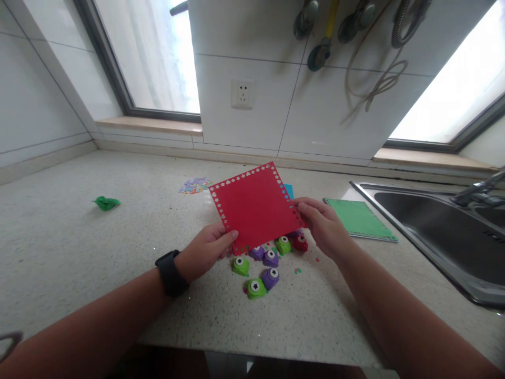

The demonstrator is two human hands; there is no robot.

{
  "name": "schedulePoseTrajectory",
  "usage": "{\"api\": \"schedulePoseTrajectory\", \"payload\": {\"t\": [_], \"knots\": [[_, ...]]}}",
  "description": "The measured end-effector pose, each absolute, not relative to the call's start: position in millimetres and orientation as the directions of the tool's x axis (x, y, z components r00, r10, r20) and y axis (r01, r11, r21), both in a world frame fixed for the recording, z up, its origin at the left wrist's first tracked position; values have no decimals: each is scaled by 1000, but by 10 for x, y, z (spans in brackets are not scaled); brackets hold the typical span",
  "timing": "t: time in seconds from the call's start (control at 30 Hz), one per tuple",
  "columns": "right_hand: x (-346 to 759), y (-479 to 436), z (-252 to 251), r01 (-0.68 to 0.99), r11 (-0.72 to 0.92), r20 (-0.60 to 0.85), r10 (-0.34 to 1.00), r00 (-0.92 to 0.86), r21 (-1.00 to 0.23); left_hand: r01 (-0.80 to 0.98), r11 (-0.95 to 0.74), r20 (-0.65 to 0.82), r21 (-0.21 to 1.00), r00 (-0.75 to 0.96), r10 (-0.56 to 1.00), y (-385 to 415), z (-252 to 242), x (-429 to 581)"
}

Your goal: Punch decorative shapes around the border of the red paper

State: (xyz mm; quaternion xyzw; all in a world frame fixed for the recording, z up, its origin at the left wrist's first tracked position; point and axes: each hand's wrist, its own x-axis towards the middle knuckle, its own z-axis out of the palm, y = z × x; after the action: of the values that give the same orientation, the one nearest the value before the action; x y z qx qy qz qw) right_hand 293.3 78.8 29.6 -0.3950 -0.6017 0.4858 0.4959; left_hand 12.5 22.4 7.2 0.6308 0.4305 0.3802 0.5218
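A red sheet of paper (252, 205), with small shapes punched along its edges, is held tilted above the counter. My left hand (211, 245) pinches its lower left corner, thumb on top. At the right edge, my right hand (321, 223) grips the same sheet. Below it lie several craft punches: a green punch (255, 288), a purple punch (271, 278), another green punch (240, 265) and a red punch (300, 242) close to my right hand. The sheet partly covers some punches and a blue piece of paper (289, 190) behind it.
A stack of punched paper with a green sheet (361, 217) on top lies beside the steel sink (418, 221). Colourful paper cutouts (196, 185) are piled behind the red sheet. A crumpled green item (106, 203) sits at the left. A tiled wall with a socket (242, 94) borders the counter.
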Motion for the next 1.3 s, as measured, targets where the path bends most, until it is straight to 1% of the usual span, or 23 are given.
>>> {"api": "schedulePoseTrajectory", "payload": {"t": [0.07,0.1,0.17,0.2,0.23,0.27,0.3,0.33,0.4,0.5,0.57,0.63,0.73,0.83,0.9,0.97,1.0,1.03,1.07,1.1,1.13,1.2,1.3], "knots": [[2970,818,318,35,241,235,963,-129,-970,152,-75,26,986,306,952,228,74,125],[2991,828,333,94,258,249,964,-94,-962,158,-70,22,985,285,958,232,71,125],[3037,833,372,304,314,308,949,-67,-899,158,-54,14,986,244,970,242,50,125],[3059,826,395,435,357,352,931,-95,-827,148,-44,10,988,225,974,249,35,125],[3077,813,420,552,411,389,906,-163,-725,138,-31,2,990,206,979,255,19,124],[3091,794,445,636,472,405,876,-262,-611,129,-20,-5,991,191,982,262,4,122],[3099,771,470,680,535,391,841,-373,-502,122,-12,-11,992,180,984,268,-9,120],[3100,746,493,695,589,349,807,-476,-412,121,-7,-14,993,173,985,273,-17,118],[3083,699,529,701,647,230,762,-605,-299,119,-6,-14,993,163,987,279,-19,117],[3029,658,549,719,671,91,739,-667,-180,102,-6,-10,995,164,986,278,3,125],[2995,654,544,710,693,59,720,-692,-124,93,-10,-7,996,184,983,275,15,131],[2974,656,538,697,709,53,704,-708,-108,86,-17,-1,996,208,978,274,12,132],[2978,650,543,691,711,69,702,-709,-132,76,-16,-2,997,224,975,276,-12,123],[3019,633,556,681,699,125,712,-691,-217,88,-5,-15,996,229,973,276,-10,124],[3049,627,556,683,659,161,746,-646,-313,94,-6,-16,996,232,973,270,21,137],[3057,629,542,663,581,184,801,-570,-472,105,-2,-23,994,231,973,256,64,154],[3049,632,528,616,530,196,828,-526,-583,112,5,-31,994,228,973,247,84,161],[3032,636,511,532,474,208,850,-483,-702,122,12,-39,992,223,974,237,100,167],[3008,640,490,411,418,224,869,-441,-810,133,16,-45,991,219,975,227,111,171],[2978,644,468,275,362,236,886,-400,-891,146,17,-49,989,216,975,219,117,174],[2947,647,444,153,319,248,899,-362,-935,156,20,-53,987,209,976,212,119,175],[2888,652,399,-36,272,271,922,-277,-962,177,31,-65,984,192,979,204,121,180],[2824,649,356,-176,232,268,938,-218,-957,216,46,-85,975,172,981,199,151,197]]}}
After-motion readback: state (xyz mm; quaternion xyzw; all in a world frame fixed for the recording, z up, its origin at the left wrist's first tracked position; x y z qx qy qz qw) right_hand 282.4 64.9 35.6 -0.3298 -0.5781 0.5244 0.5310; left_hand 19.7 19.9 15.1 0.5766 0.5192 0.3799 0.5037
